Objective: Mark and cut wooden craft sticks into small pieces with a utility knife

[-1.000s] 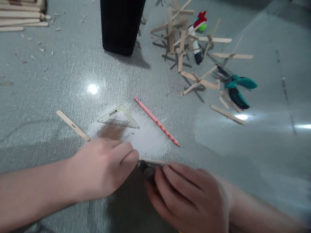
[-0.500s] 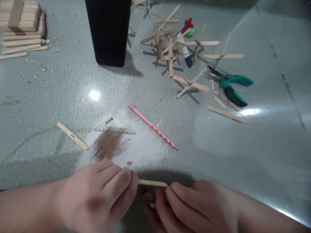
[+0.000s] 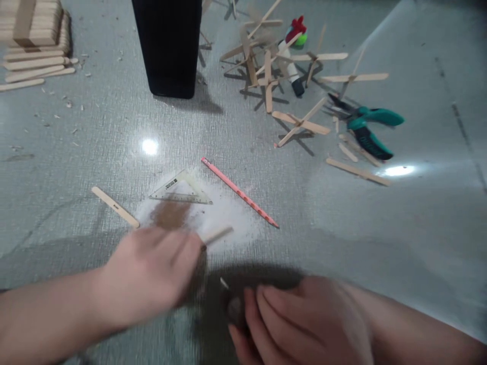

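My left hand (image 3: 152, 274), blurred by motion, is closed on a wooden craft stick (image 3: 218, 233) whose free end points right above the white powdery patch. My right hand (image 3: 300, 319) is curled around a dark, rounded object (image 3: 235, 306), mostly hidden by the fingers. A thin pale tip (image 3: 224, 283) shows just beyond it, and its kind cannot be made out. Beyond my left hand lie a clear set square (image 3: 198, 193) and a brown smear (image 3: 169, 214) on the white patch. A pink pencil (image 3: 239, 192) rests to their right. Another craft stick (image 3: 115, 207) lies to the left.
A tall black object (image 3: 169, 50) stands at the back. Bundled craft sticks (image 3: 34, 28) are stacked far left. Several crossed-stick pieces (image 3: 300, 123), a glue tube (image 3: 292, 71) and green-handled pliers (image 3: 367, 124) lie back right, with a loose stick (image 3: 357, 171) below the pliers.
My left hand has moved up and away from my right hand, carrying the craft stick. My right hand stays low, no longer touching the stick. The view has shifted slightly.
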